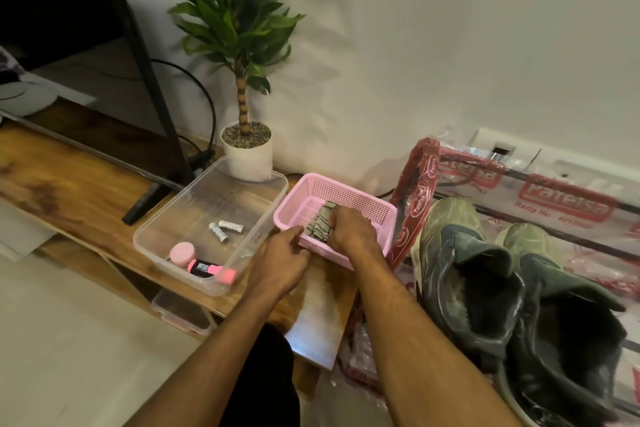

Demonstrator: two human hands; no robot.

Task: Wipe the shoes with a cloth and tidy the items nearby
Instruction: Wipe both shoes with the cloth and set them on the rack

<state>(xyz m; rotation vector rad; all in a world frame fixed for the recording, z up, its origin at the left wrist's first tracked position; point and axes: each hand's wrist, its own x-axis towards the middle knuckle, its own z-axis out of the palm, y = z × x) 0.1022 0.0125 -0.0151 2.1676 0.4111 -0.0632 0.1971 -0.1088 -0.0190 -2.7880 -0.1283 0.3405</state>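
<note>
Desk (69, 163), left: a clear tub (207, 204) is seen holding two batteries (225, 229), a pink round case (182, 253) and a pink marker (211, 269). A potted plant (247, 152) is set just behind it.

Centre: a pink basket (346, 191) is placed beside the tub, and a folded cloth (320, 224) lies inside it. The left hand (280, 260) is held at the basket's near rim, fingers curled at the cloth's edge; whether anything is pinched cannot be told. The cloth is gripped from above by the right hand (349, 230), fingers bent over it.

Right: two dark shoes (464, 263) are stood side by side on plastic-wrapped shelving (561, 198).
</note>
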